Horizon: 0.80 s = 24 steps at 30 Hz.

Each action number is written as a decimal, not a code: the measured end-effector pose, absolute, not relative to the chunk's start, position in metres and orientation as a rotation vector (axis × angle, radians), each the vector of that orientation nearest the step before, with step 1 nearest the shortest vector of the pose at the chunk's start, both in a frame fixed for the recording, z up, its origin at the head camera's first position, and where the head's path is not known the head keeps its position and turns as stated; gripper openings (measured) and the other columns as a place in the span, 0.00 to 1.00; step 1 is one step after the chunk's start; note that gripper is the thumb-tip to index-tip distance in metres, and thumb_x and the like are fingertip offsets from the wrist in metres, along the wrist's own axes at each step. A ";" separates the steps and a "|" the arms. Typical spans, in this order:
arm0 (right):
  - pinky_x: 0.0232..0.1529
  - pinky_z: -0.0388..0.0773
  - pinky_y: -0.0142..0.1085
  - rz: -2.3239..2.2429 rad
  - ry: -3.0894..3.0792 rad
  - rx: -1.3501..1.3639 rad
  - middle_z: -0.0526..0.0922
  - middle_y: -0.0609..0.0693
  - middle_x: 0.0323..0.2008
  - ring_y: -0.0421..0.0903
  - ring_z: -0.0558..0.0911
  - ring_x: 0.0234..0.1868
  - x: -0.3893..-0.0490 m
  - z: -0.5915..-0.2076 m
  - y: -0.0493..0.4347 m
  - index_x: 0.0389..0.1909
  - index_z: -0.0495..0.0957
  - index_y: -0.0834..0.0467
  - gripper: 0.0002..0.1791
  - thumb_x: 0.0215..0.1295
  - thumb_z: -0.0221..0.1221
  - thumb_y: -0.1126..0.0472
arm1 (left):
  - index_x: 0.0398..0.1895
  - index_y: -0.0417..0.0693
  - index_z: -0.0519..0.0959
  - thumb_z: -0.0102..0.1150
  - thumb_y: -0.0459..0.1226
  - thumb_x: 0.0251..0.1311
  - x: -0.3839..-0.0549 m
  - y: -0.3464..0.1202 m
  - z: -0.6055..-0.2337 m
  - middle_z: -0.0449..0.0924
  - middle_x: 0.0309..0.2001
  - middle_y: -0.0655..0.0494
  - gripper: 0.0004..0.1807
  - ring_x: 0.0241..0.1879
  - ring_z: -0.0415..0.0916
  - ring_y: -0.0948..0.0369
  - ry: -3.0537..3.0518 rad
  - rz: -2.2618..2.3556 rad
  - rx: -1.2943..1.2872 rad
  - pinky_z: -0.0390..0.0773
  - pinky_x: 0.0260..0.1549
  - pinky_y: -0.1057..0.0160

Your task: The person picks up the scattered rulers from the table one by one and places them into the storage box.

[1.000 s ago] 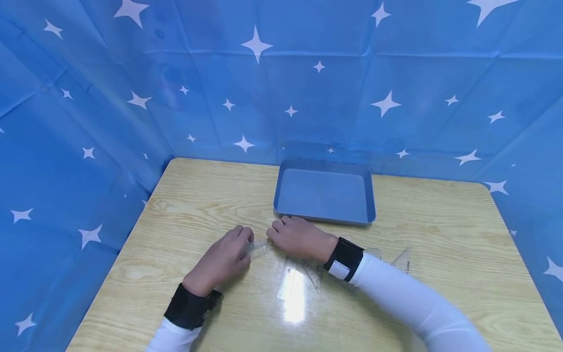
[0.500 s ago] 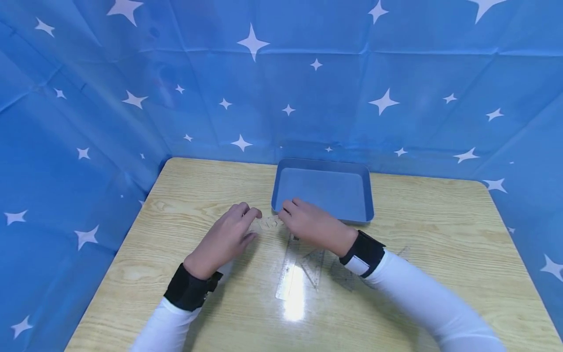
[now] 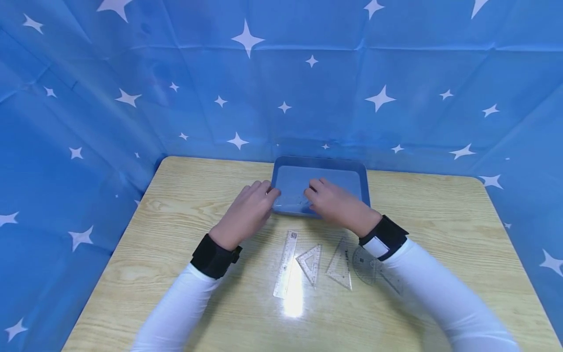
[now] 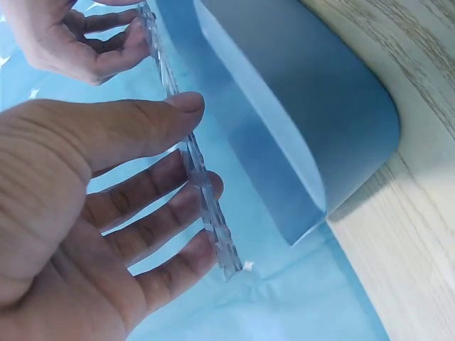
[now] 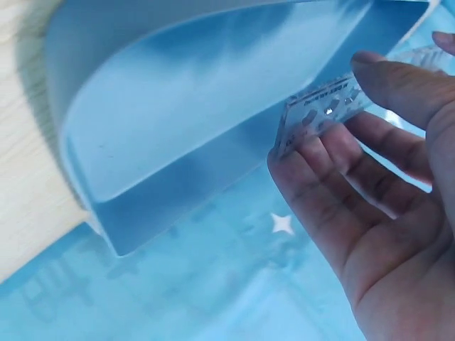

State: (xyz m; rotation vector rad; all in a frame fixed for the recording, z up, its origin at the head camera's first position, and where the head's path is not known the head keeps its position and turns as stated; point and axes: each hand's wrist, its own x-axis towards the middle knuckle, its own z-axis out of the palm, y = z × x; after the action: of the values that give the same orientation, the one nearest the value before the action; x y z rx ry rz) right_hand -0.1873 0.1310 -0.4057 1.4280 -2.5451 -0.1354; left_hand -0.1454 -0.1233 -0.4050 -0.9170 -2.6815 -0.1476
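Observation:
Both hands hold a clear plastic stencil ruler (image 5: 313, 114) with cut-out shapes, one hand at each end, over the near part of the blue tray (image 3: 321, 161). My left hand (image 3: 246, 212) pinches one end, thumb on one face and fingers on the other. At the opposite end my right hand (image 3: 338, 203) pinches it the same way. In the left wrist view the stencil ruler (image 4: 222, 245) is seen nearly edge-on, beside the tray's wall (image 4: 334, 106). From the head view it is faint and partly hidden by the hands.
On the table in front of the tray lie a clear straight ruler (image 3: 287, 264), a small set square (image 3: 316, 266), a longer set square (image 3: 338, 278) and a protractor (image 3: 362, 266). Another clear triangular piece (image 3: 391, 279) is partly under the right forearm. A blue starred curtain (image 3: 281, 73) stands behind.
Both hands have lifted the stencil ruler from the table and carried it away from the body and rightward, over the tray. The clear pieces on the table are now less covered.

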 end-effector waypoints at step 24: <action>0.40 0.84 0.40 -0.111 -2.875 1.339 0.81 0.57 0.39 0.49 0.84 0.37 -0.218 -0.425 0.170 0.49 0.79 0.65 0.19 0.66 0.70 0.57 | 0.52 0.40 0.81 0.49 0.25 0.75 -0.201 -0.075 -0.431 0.79 0.42 0.44 0.12 0.37 0.76 0.51 -2.895 -0.119 -1.097 0.77 0.34 0.57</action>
State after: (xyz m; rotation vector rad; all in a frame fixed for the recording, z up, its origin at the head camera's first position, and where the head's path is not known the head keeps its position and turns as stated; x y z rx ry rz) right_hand -0.2181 0.1700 -0.4255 1.3393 -2.8751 -0.1107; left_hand -0.2006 -0.0746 -0.4308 -1.0966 -2.8951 -0.1190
